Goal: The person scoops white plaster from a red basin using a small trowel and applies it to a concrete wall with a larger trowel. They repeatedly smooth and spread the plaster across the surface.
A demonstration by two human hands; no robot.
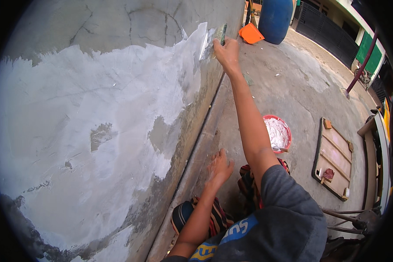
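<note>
My right hand [228,54] is stretched far forward and closed around a wide putty knife [211,43]. Its flat blade lies against the grey wall [113,22], at the upper right end of a white putty coat [96,83]. White putty shows along the blade's left edge. Low beside the base of the wall, my left hand [220,169] has its fingers apart and holds nothing. To the right of my right forearm stands a round red tub [289,139] of white putty [276,131]. A short handle [284,150] sticks out over its near rim.
Cracks run through the bare upper wall. Beyond my right hand are an orange dustpan [251,33] and a blue barrel [275,19]. A framed wooden panel [336,153] lies on the concrete floor [292,83] at right. Dark metal parts [358,222] stand at lower right.
</note>
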